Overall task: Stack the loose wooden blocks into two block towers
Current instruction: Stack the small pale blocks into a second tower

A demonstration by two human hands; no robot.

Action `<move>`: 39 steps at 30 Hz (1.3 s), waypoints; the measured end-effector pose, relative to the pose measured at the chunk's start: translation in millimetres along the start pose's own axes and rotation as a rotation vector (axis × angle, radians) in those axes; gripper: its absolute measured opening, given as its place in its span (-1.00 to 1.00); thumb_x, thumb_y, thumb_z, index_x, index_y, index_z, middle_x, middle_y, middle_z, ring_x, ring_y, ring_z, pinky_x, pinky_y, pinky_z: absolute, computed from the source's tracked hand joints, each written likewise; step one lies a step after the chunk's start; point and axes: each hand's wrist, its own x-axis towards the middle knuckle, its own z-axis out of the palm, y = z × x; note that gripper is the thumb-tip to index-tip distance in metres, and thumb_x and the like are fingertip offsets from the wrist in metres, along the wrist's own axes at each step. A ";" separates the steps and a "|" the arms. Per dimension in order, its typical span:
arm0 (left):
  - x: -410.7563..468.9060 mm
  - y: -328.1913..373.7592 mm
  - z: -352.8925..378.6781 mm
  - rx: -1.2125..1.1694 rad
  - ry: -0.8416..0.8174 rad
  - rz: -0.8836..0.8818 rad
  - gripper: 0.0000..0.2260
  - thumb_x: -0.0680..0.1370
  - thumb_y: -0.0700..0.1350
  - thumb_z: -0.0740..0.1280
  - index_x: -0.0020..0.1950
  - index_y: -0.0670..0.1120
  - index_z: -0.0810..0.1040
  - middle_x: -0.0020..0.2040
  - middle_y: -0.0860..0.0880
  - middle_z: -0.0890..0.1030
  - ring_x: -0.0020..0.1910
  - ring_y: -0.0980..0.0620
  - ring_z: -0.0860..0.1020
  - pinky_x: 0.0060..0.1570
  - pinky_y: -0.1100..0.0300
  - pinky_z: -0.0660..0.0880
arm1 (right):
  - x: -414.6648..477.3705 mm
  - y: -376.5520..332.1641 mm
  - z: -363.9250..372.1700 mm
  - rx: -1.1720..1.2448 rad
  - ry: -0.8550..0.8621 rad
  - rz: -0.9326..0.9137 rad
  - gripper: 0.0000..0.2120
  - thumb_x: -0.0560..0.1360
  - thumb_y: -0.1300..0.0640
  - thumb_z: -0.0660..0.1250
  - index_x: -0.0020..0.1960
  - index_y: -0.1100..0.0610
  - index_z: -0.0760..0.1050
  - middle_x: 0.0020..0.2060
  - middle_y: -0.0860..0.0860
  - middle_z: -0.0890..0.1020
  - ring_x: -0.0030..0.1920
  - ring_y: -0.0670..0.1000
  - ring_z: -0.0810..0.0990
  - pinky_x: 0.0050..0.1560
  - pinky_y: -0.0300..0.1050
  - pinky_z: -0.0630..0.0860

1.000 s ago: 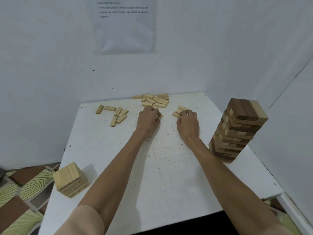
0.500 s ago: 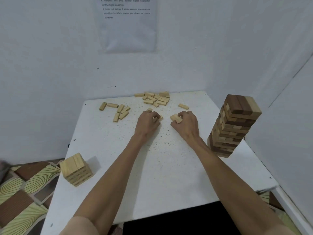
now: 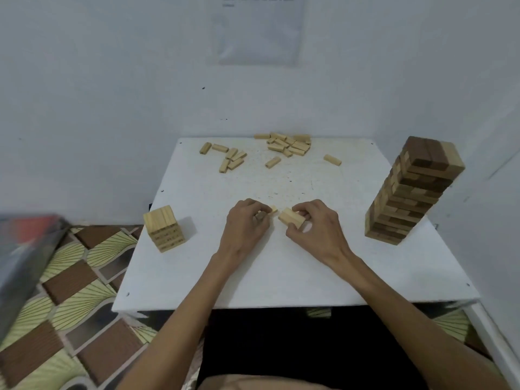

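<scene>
- A square white table [image 3: 281, 277] with a flat top stands pushed into the corner of the room. Fine dark speckles are scattered over its middle, and a small dark dot sits near each corner.
- Plain white walls [image 3: 98, 94] rise behind the table and on its right side; a small dark speck [image 3: 203, 87] marks the back wall.
- A pale rectangular sheet of paper [image 3: 259, 29] hangs on the back wall above the table, with a few lines of print too small to read.
- A patterned floor [image 3: 70, 291] of brown rectangles and pale green fan shapes shows to the left of the table.
- A blurred grey and red object [image 3: 22, 257] fills the left edge; what it is cannot be told.
</scene>
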 end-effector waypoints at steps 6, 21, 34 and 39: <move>-45.3 -0.8 -10.8 0.056 0.028 -0.057 -0.87 0.56 -0.19 0.42 0.05 -0.03 0.72 0.03 0.05 0.67 0.07 0.01 0.56 0.02 0.15 0.44 | -27.0 -9.4 11.1 0.008 -0.200 -0.105 -0.67 0.40 0.07 0.50 0.15 0.05 0.62 -0.02 -0.12 0.55 0.05 -0.07 0.50 0.06 -0.25 0.42; -57.2 1.9 -29.1 -0.056 0.002 -0.131 -0.78 0.61 -0.16 0.38 0.22 0.00 0.69 0.10 0.11 0.70 0.17 0.08 0.54 0.21 0.18 0.45 | -23.6 -15.8 9.9 0.173 -0.387 -0.100 -0.46 0.49 0.11 0.50 0.42 -0.05 0.43 0.13 -0.17 0.61 0.14 -0.19 0.51 0.14 -0.40 0.42; -57.5 1.7 -36.0 0.067 -0.125 -0.083 -0.41 0.41 0.24 0.49 0.37 0.03 0.56 0.21 0.16 0.62 0.27 0.10 0.46 0.28 0.09 0.38 | -4.9 -7.5 4.4 0.106 -0.347 -0.156 -0.61 0.53 0.07 0.52 0.33 0.01 0.54 0.04 -0.19 0.61 0.07 -0.22 0.50 -0.02 -0.37 0.46; -52.0 1.9 -35.1 0.041 -0.130 -0.104 -0.47 0.43 0.13 0.56 0.36 0.07 0.56 0.21 0.19 0.63 0.29 0.12 0.43 0.34 -0.01 0.35 | -1.4 -9.7 5.9 0.141 -0.453 -0.095 -0.51 0.48 0.00 0.57 0.36 -0.07 0.51 -0.04 -0.19 0.62 0.01 -0.12 0.54 -0.05 -0.30 0.47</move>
